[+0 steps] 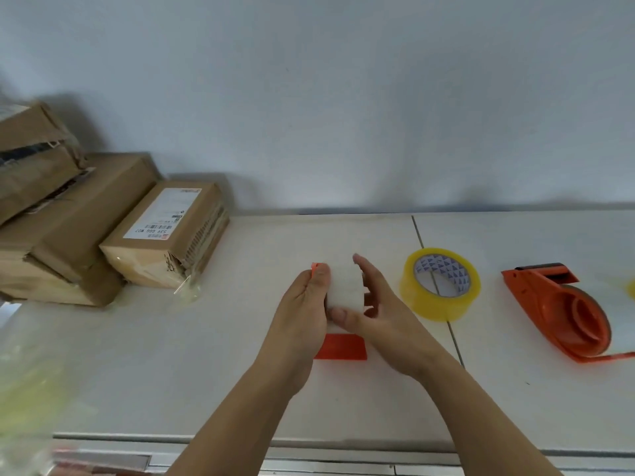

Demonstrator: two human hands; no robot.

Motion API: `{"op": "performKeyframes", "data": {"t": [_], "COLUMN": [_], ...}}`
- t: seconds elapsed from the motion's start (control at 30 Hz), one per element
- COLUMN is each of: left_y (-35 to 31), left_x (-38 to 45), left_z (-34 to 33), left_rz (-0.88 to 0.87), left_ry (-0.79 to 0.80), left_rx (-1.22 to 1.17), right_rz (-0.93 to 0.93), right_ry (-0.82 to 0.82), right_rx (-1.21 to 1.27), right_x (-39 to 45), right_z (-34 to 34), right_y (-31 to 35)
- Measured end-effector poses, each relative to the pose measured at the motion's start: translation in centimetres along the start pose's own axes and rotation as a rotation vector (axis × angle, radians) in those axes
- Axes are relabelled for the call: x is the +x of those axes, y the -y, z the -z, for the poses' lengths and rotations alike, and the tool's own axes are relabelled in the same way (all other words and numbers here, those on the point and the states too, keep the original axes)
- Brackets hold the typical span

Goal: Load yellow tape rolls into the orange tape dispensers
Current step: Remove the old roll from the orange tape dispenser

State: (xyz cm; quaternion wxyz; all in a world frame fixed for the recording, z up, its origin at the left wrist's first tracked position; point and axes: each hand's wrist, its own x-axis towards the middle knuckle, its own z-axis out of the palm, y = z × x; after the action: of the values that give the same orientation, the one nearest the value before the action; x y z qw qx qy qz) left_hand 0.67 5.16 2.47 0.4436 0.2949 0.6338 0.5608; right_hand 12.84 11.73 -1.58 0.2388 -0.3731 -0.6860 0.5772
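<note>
Tape roll [345, 290], pale in this light, sits in an orange dispenser [340, 347] at the middle of the white table [206, 338], clasped from both sides: the left hand [302, 314] closes on its left edge, the right hand [374, 314] curls round its right. A second roll [439, 285], yellow with a blue-triangle-printed core, lies just right. A second dispenser [563, 312], empty, lies further right. Three or four cardboard boxes [68, 221] stack at left; one label [165, 214] reads "539 666 W07", upside down.

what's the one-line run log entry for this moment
both hands on tape roll in orange dispenser | spare yellow roll | second dispenser empty
</note>
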Motion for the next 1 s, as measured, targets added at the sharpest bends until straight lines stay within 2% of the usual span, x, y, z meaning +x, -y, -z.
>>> {"op": "performKeyframes", "data": {"t": [0.1,0.23,0.33,0.43,0.53,0.63,0.87,0.93,1.0], "left_y": [-0.4,-1.0,-1.2,-1.1,-0.8,-0.6,-0.4,-0.3,-0.2], "left_x": [-0.2,0.0,0.0,-0.1,0.0,0.1,0.4,0.6,0.8], "left_z": [-0.1,-0.4,0.1,0.3,-0.1,-0.3,-0.3,-0.4,-0.6], "left_rz": [0.012,0.005,0.021,0.012,-0.02,-0.028,-0.023,-0.016,-0.003], "left_ry": [-0.067,-0.156,-0.195,-0.168,-0.152,-0.166,-0.186,-0.184,-0.186], "left_rx": [0.035,0.095,0.128,0.114,0.101,0.115,0.118,0.097,0.055], "right_rz": [-0.028,-0.066,-0.097,-0.145,-0.111,-0.135,-0.155,-0.103,-0.049], "right_ry": [-0.052,-0.11,-0.2,-0.223,-0.212,-0.186,-0.174,-0.247,-0.388], "right_rx": [0.157,0.084,-0.101,-0.438,-0.759,-0.871,-0.834,-0.751,-0.655], "right_x": [0.4,1.2,3.1,6.7,10.5,12.7,14.5,12.8,9.4], "right_z": [0.4,1.5,3.6,4.7,3.9,3.1,3.1,3.8,5.1], "right_y": [0.5,3.1,5.0,5.8,4.8,2.7,2.3,3.2,3.6]}}
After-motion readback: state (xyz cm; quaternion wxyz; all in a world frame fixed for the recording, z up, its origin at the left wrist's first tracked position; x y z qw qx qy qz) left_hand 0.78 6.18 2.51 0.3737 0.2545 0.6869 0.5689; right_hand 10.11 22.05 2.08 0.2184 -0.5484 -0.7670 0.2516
